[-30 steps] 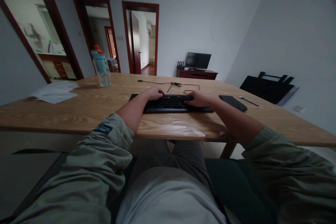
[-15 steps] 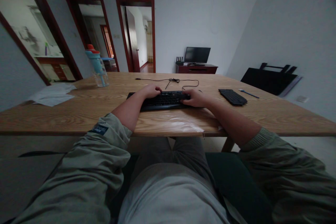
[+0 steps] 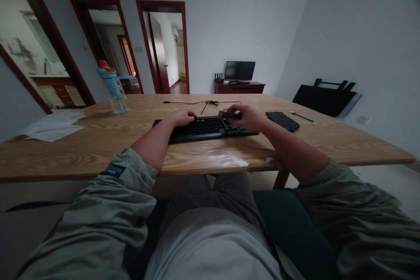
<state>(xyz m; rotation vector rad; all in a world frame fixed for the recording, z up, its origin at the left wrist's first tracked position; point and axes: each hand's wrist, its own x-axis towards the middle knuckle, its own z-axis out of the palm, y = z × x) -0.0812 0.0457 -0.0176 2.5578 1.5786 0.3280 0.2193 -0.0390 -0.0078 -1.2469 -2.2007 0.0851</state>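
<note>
A black keyboard (image 3: 203,127) lies on the wooden table (image 3: 98,140) in front of me. My left hand (image 3: 180,118) rests on the keys at its left end, fingers curled down and holding nothing. My right hand (image 3: 247,117) is at the keyboard's back right corner. Its fingers curl over a small dark thing (image 3: 229,115) at the back edge, and I cannot tell whether they grip it. The keyboard's black cable (image 3: 210,103) lies looped on the table just behind.
A smaller black keypad (image 3: 282,120) and a blue pen (image 3: 301,116) lie to the right. A clear bottle with a blue lid (image 3: 111,87) and white paper (image 3: 50,124) are at the left. Open doorways and a TV (image 3: 239,70) are beyond the table.
My right hand has lifted off the keys and moved to the keyboard's back right corner, uncovering the right end. My left hand stays on the left keys. The view shifted slightly right.
</note>
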